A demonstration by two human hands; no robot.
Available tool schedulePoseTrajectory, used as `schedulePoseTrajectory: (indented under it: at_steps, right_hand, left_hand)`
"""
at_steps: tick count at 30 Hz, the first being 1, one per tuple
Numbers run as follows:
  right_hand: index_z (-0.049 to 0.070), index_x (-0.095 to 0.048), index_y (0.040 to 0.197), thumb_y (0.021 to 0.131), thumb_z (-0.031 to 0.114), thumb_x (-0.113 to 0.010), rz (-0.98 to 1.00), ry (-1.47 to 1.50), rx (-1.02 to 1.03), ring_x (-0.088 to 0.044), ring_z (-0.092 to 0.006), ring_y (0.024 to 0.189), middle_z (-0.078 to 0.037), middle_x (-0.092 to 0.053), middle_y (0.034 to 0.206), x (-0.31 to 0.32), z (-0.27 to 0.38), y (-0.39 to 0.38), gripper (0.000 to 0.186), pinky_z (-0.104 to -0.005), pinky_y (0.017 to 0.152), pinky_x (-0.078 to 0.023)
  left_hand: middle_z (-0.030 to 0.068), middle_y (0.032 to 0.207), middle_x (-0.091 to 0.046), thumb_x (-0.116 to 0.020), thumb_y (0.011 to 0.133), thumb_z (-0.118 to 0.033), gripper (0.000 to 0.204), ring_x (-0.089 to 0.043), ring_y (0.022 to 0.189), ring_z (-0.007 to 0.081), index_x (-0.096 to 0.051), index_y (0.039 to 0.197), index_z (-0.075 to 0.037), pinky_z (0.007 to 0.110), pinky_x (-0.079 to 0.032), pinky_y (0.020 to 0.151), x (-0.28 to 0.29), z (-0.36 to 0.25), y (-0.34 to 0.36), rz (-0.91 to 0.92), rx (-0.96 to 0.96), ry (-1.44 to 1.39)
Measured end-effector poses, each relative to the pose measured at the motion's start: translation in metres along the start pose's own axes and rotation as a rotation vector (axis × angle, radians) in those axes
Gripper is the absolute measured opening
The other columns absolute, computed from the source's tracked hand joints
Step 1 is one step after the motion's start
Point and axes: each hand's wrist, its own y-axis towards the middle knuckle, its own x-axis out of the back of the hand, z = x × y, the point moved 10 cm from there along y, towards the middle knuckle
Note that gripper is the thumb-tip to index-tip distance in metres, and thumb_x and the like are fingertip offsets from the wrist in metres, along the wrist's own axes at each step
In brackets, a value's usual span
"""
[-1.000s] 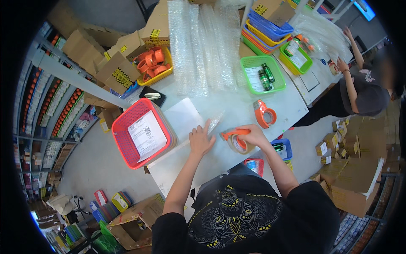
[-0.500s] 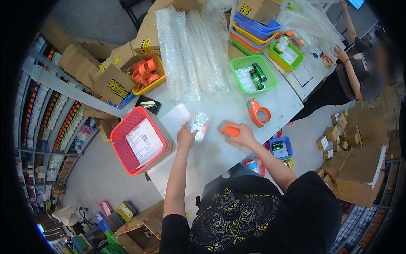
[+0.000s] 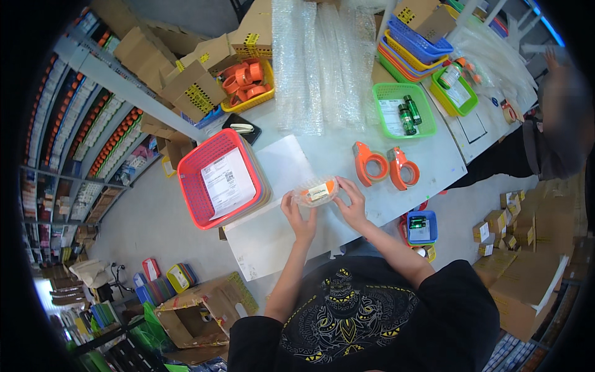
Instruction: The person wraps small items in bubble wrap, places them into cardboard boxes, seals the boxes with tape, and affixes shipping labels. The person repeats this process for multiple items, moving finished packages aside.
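Observation:
A bubble-wrapped bottle (image 3: 316, 193) with a pale label and orange showing at its ends lies sideways between my hands over the white table. My left hand (image 3: 301, 220) closes on its left end. My right hand (image 3: 352, 206) grips the right end, fingers curled round it. Just beyond my right hand, two orange tape dispensers (image 3: 361, 168) sit side by side on the table. White paper sheets (image 3: 282, 162) lie under and behind the bottle. Left of my hands stands a stack of baskets, the top one a red basket (image 3: 186, 180) holding a printed sheet.
Long bubble-wrap strips (image 3: 310, 74) cover the table's far side. A green basket (image 3: 379, 111) with two green bottles stands at the far right. Orange tape rolls fill a yellow basket (image 3: 268, 93). Cartons (image 3: 514, 273) crowd the right floor; another person (image 3: 551, 136) stands at the far right.
The tape dispenser from my right hand now rests beside the other one. My right hand has joined my left on the wrapped bottle, which has turned sideways. The view has shifted.

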Motion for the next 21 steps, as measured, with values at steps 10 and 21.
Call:
schedulePoseTrajectory:
  at_steps: [10, 21]
  right_hand:
    - [0.005, -0.066, 0.113, 0.078, 0.006, -0.073, 0.192, -0.136, 0.208, -0.059, -0.0323, 0.112, -0.017, -0.059, 0.123, -0.014, 0.031, -0.003, 0.036, -0.0392, 0.092, -0.05]
    - [0.005, -0.059, 0.089, 0.071, 0.004, -0.074, 0.534, -0.061, -0.073, -0.058, -0.0266, 0.093, -0.009, -0.06, 0.097, -0.053, 0.007, 0.04, 0.023, -0.0353, 0.076, -0.049]
  left_hand:
    - [0.0248, 0.136, -0.049, -0.075, 0.075, -0.002, 0.04, -0.052, 0.122, 0.037, -0.065, 0.113, 0.0, 0.043, -0.046, 0.099, 0.013, -0.019, -0.011, -0.045, -0.035, -0.059]
    - [0.0127, 0.109, -0.059, -0.074, 0.074, 0.0, 0.024, -0.061, 0.098, 0.0224, -0.058, 0.092, -0.003, 0.035, -0.05, 0.085, -0.023, 0.056, 0.007, 0.173, 0.597, -0.593]
